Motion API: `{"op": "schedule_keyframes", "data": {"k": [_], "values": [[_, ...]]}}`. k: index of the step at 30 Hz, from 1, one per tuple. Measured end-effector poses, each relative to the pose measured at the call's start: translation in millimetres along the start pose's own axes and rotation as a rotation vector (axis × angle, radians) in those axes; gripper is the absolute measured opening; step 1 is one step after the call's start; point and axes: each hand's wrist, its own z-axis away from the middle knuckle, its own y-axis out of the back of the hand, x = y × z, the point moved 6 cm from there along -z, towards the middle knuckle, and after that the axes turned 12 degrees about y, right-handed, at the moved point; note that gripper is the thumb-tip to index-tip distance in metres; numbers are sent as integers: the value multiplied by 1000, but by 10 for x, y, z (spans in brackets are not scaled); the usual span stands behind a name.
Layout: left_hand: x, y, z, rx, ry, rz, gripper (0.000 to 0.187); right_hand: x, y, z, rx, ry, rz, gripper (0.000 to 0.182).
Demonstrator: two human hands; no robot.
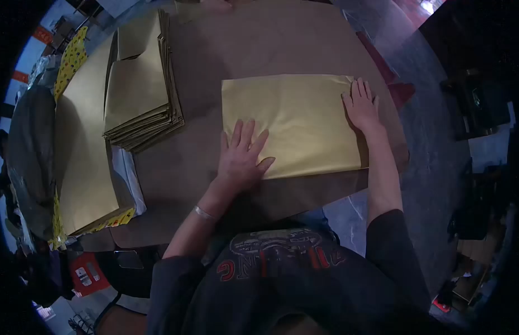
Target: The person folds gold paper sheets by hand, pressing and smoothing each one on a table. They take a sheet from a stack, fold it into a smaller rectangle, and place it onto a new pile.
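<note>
A gold paper sheet (304,123), seemingly folded, lies flat on the brown tabletop (198,167) in front of me. My left hand (243,159) presses on its lower left part with fingers spread. At the sheet's right edge, my right hand (362,106) lies flat with its fingertips near the upper right corner. Neither hand grips anything. Slight creases run across the sheet between the two hands.
A thick stack of folded gold paper (139,86) stands on the left of the table. Beside it lie large flat gold sheets (83,151) over yellow patterned wrapping (75,53). Part of another person's hand (216,5) shows at the far edge. A red folded thing (402,94) is at the right.
</note>
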Motion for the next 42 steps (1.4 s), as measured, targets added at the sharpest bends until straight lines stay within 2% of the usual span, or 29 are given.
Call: {"op": "schedule_keyframes", "data": {"k": [3, 5, 7, 9, 12, 13, 16, 18, 19, 21, 23, 26, 28, 31, 34, 35, 36, 39, 41, 42], "values": [[-103, 68, 60, -6, 84, -118, 63, -654, 204, 233, 32, 98, 12, 69], [-113, 46, 71, 16, 85, -126, 65, -1445, 300, 586, 75, 362, -109, 71], [-104, 81, 57, 41, 78, -136, 67, -2087, 85, 1000, 48, 694, -227, 72], [-124, 66, 58, -46, 83, -237, 72, -2293, -42, 1245, 148, 805, -299, 70], [-192, 99, 69, -2, 49, -127, 78, -1805, -75, 1123, 7, 604, -214, 72], [-211, 130, 72, 2, 37, -129, 78, -1537, -36, 1049, -67, 468, -174, 72], [-358, 210, 62, -86, 67, -147, 84, -762, -60, 980, -38, 215, -86, 74], [-505, 253, 59, -191, 159, -215, 88, -491, 10, 1012, -40, 57, -64, 74], [-537, 279, 28, -243, 207, -270, 86, -480, 78, 992, -72, 39, -31, 76], [-518, 291, -193, -174, 197, -219, 82, -625, 203, 889, -78, 54, -40, 77], [-412, 262, -472, -53, 159, -129, 69, -1021, 197, 590, -10, 228, -113, 76], [-350, -57, -985, -27, 109, -169, 63, -1644, 65, 104, -31, 409, -170, 74], [-407, -135, -1114, -56, 140, -190, 63, -1801, 81, -34, -103, 466, -144, 73], [-546, -44, -1071, -104, 186, -204, 69, -1401, 2, -164, -14, 404, -150, 71], [-747, 15, -1060, -146, 213, -193, 69, -754, 109, -247, -87, 182, -127, 70], [-791, 8, -1063, -154, 206, -206, 68, -586, 103, -266, -85, 186, -128, 70], [-737, 75, -1075, -34, 141, -290, 60, -379, 102, -284, -58, 141, -117, 69], [-879, 240, -1269, 134, 63, -36, 41, -99, 48, -338, -32, 119, -85, 67], [-888, 431, -1432, -72, 235, -63, 43, -139, 120, -337, -48, 141, -55, 65], [-990, 408, -1540, -85, 240, -29, 50, -161, 121, -338, -46, 156, -47, 65]]}}
